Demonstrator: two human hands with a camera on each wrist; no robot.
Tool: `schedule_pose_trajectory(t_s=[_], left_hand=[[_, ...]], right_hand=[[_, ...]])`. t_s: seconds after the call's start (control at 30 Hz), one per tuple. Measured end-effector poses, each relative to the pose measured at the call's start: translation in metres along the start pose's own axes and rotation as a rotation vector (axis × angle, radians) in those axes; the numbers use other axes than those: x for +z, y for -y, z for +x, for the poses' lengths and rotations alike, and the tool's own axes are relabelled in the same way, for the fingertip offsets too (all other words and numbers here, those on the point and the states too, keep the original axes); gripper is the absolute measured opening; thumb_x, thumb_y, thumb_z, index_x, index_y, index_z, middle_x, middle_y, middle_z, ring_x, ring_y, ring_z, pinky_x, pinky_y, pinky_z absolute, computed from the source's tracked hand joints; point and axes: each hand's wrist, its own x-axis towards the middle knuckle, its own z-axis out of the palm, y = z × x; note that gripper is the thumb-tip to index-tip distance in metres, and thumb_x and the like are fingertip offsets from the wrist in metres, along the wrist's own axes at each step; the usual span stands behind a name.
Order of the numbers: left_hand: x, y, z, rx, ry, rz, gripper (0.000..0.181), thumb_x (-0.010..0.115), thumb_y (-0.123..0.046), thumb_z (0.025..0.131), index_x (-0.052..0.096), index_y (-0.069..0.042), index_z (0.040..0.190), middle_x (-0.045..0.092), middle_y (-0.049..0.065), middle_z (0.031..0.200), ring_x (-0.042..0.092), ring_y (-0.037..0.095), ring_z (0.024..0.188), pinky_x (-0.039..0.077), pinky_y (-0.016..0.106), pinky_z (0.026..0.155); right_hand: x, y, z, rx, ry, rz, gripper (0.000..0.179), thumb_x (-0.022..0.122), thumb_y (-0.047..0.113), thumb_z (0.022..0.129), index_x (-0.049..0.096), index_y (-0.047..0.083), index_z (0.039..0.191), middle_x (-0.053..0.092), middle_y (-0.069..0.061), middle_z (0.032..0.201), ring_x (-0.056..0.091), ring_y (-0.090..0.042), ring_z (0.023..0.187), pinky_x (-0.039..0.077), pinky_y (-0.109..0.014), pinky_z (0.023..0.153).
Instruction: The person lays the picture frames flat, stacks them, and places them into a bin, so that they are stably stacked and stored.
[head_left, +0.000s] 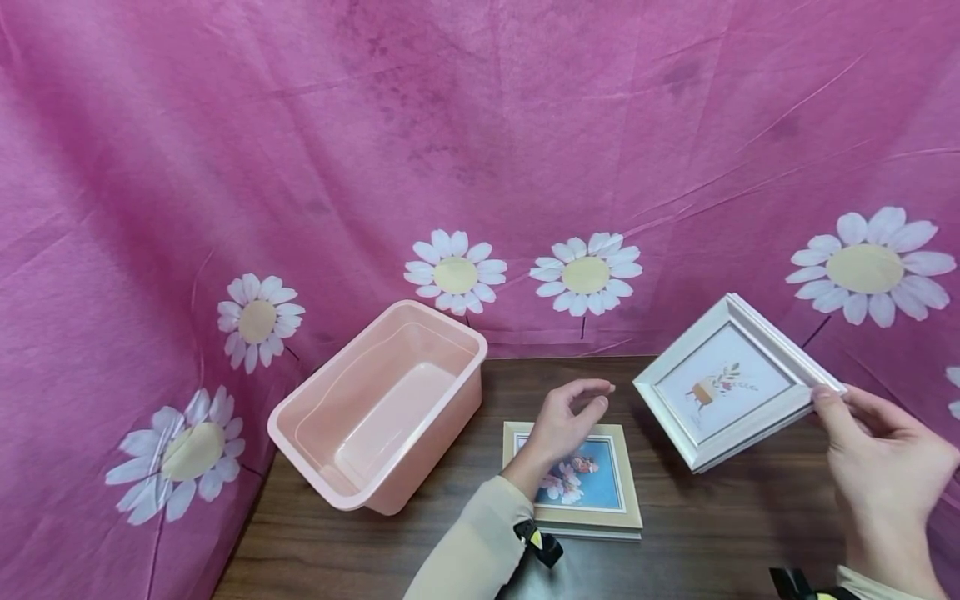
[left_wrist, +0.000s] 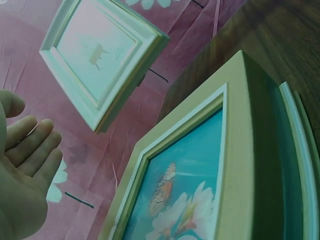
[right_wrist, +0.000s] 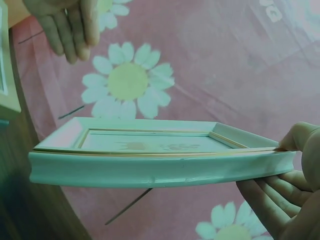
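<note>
A white picture frame (head_left: 757, 333) with a small plant drawing is tilted above the table on the right. My right hand (head_left: 885, 450) grips its right corner, thumb on the front and fingers behind, as the right wrist view also shows along the frame's edge (right_wrist: 160, 170). A cream picture frame (head_left: 632, 500) with a blue butterfly-and-blossom picture lies on the table, with another frame's edge (left_wrist: 295, 145) showing beneath it. Above the cream frame hovers my left hand (head_left: 558, 425), holding nothing, its fingers loosely bent and apart from the white frame.
A pink plastic tub (head_left: 468, 400) stands on the left of the dark wooden table (head_left: 300, 542); nothing shows inside it. A pink cloth (head_left: 487, 150) with white daisies hangs behind and along the left side.
</note>
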Motion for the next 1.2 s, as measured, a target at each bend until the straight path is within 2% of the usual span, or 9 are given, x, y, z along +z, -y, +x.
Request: schedule_pose_trajectory(t_s=[0.27,0.37,0.47,0.57,0.67,0.8,1.03,1.2], left_hand=[[-0.003,0.001,0.006,0.016,-0.037,-0.01,0.03,0.065,-0.009,0.105,0.072,0.002,0.132,0.075,0.021,0.132,0.07,0.04,0.128,0.055,0.026,0.107],[-0.003,0.002,0.008,0.019,-0.039,-0.013,0.029,0.064,-0.009,0.105,0.072,0.002,0.132,0.076,0.022,0.131,0.069,0.045,0.128,0.055,0.029,0.109],[-0.004,0.003,0.009,0.005,-0.03,-0.012,0.031,0.064,-0.013,0.106,0.072,0.0,0.133,0.075,0.021,0.133,0.067,0.047,0.13,0.054,0.027,0.107],[-0.005,0.002,0.009,-0.008,-0.012,-0.004,0.033,0.063,-0.017,0.107,0.071,0.0,0.136,0.073,0.021,0.137,0.066,0.046,0.132,0.053,0.024,0.108],[-0.007,0.001,0.009,-0.007,0.01,0.008,0.035,0.059,-0.018,0.109,0.069,-0.001,0.138,0.071,0.021,0.142,0.065,0.042,0.135,0.051,0.023,0.109],[-0.01,0.002,0.009,0.001,0.046,0.008,0.038,0.053,-0.018,0.112,0.065,0.0,0.143,0.066,0.022,0.148,0.063,0.038,0.139,0.048,0.023,0.112],[-0.015,0.004,0.009,0.016,0.112,-0.03,0.045,0.043,-0.02,0.114,0.058,0.002,0.151,0.061,0.022,0.154,0.057,0.031,0.145,0.043,0.025,0.12],[-0.02,0.007,0.006,-0.003,0.185,-0.099,0.052,0.039,-0.025,0.113,0.05,-0.001,0.158,0.057,0.023,0.157,0.059,0.014,0.133,0.045,0.022,0.114]], right_hand=[[0.0,0.012,-0.013,-0.018,0.022,0.136,0.015,0.088,0.002,0.084,0.088,0.014,0.091,0.075,0.017,0.065,0.064,0.008,0.057,0.048,-0.004,0.058],[0.0,0.016,-0.019,-0.028,0.043,0.182,0.014,0.088,-0.001,0.083,0.087,0.01,0.091,0.076,0.014,0.066,0.065,0.006,0.056,0.049,-0.005,0.057],[0.001,0.018,-0.024,-0.049,0.057,0.209,0.014,0.088,-0.003,0.083,0.087,0.007,0.093,0.077,0.012,0.066,0.066,0.005,0.056,0.05,-0.006,0.056],[0.002,0.02,-0.028,-0.09,0.072,0.174,0.014,0.087,-0.003,0.084,0.086,0.004,0.095,0.077,0.012,0.067,0.066,0.005,0.056,0.05,-0.006,0.056],[0.002,0.022,-0.032,-0.142,0.085,0.086,0.014,0.086,-0.002,0.086,0.086,0.006,0.097,0.076,0.016,0.068,0.063,0.008,0.055,0.048,-0.006,0.055],[0.002,0.025,-0.037,-0.16,0.099,0.035,0.015,0.086,-0.001,0.087,0.087,0.009,0.098,0.075,0.018,0.067,0.059,0.009,0.053,0.045,-0.006,0.052],[0.004,0.029,-0.043,-0.111,0.12,0.182,0.015,0.087,-0.005,0.083,0.085,-0.001,0.098,0.078,0.009,0.067,0.062,0.004,0.053,0.046,-0.008,0.052],[0.005,0.031,-0.048,-0.11,0.152,0.282,0.017,0.085,-0.011,0.082,0.084,-0.006,0.098,0.078,0.005,0.067,0.066,0.002,0.054,0.049,-0.008,0.054]])
